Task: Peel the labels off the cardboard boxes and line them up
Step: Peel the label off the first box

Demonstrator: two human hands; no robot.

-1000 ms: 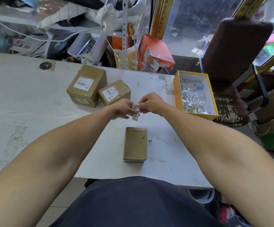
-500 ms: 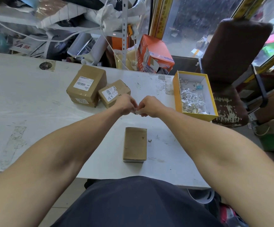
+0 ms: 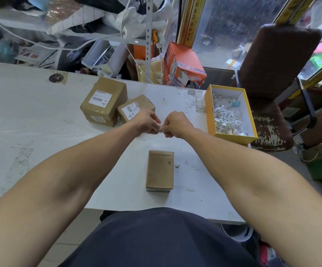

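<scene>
Both hands meet above the table (image 3: 31, 116), the left hand (image 3: 148, 122) and right hand (image 3: 176, 124) pinching a small scrap of label (image 3: 160, 129) between their fingertips. Below them lies a bare box (image 3: 160, 170). Two labelled boxes (image 3: 104, 101) sit behind the left hand, a yellow tray (image 3: 209, 112) of scraps to the right.
</scene>
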